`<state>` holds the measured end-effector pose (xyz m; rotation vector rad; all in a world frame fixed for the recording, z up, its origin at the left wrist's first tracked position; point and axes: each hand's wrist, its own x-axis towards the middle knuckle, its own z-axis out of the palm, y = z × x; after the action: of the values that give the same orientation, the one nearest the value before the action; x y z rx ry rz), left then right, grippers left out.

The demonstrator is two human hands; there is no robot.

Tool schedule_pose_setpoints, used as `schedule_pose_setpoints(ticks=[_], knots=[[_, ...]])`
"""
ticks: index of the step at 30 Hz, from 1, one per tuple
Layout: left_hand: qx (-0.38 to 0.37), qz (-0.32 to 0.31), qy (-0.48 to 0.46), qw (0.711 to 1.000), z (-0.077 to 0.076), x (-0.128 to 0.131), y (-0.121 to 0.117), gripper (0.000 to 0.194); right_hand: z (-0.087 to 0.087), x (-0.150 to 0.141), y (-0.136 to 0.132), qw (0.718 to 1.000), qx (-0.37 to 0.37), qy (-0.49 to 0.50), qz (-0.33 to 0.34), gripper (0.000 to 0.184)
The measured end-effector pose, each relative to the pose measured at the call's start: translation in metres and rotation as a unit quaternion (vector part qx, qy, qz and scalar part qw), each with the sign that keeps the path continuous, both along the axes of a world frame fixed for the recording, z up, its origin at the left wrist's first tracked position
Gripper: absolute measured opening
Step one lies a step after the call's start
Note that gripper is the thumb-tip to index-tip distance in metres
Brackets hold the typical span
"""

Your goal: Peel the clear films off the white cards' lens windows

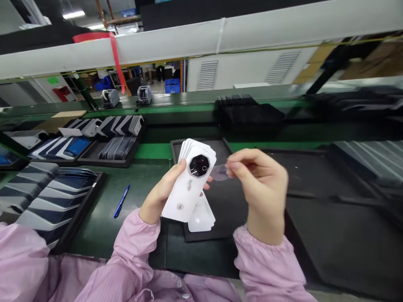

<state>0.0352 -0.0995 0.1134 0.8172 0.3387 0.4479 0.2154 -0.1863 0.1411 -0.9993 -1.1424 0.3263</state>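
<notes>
My left hand (166, 182) grips a fanned stack of white phone back covers (179, 197), thumb on the left edge and fingertips showing at the right. The top cover has a black octagonal camera panel (199, 166). A clear piece of film (219, 173) hangs from the pinched thumb and forefinger of my right hand (260, 180), just right of that panel; whether it touches the cover I cannot tell. Below the held stack, more white covers (201, 216) fan out over a black tray (204, 237); whether they are held or resting there is hidden.
A blue pen (121, 201) lies on the green table (97, 226). Trays of dark and grey phone covers (66, 193) stand on the left. Black trays (340, 235) lie on the right, with more covers (371, 161) behind. A raised shelf (182, 98) crosses the back.
</notes>
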Motion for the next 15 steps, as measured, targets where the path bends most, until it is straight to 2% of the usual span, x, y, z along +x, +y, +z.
schedule_pose_setpoints(ticks=[5, 9, 11, 13, 15], knots=[[-0.022, -0.039, -0.006, 0.999, -0.006, 0.01, 0.001, 0.059, -0.001, 0.002, 0.008, 0.998, -0.034, -0.061, -0.012, 0.005], [-0.033, -0.047, -0.004, 0.998, -0.005, 0.009, 0.0, 0.061, -0.004, 0.002, 0.01, 0.994, -0.064, -0.083, 0.023, 0.007], [-0.034, -0.047, 0.0, 0.998, -0.004, 0.008, -0.001, 0.064, -0.006, -0.001, 0.011, 0.989, -0.072, -0.124, 0.034, 0.01], [-0.026, -0.032, 0.008, 0.999, -0.005, 0.008, -0.003, 0.066, -0.01, -0.004, 0.014, 0.976, -0.053, -0.21, -0.016, 0.012], [-0.015, -0.008, 0.021, 1.0, -0.008, 0.009, -0.004, 0.067, -0.014, -0.007, 0.017, 0.941, 0.0, -0.301, -0.155, 0.015]])
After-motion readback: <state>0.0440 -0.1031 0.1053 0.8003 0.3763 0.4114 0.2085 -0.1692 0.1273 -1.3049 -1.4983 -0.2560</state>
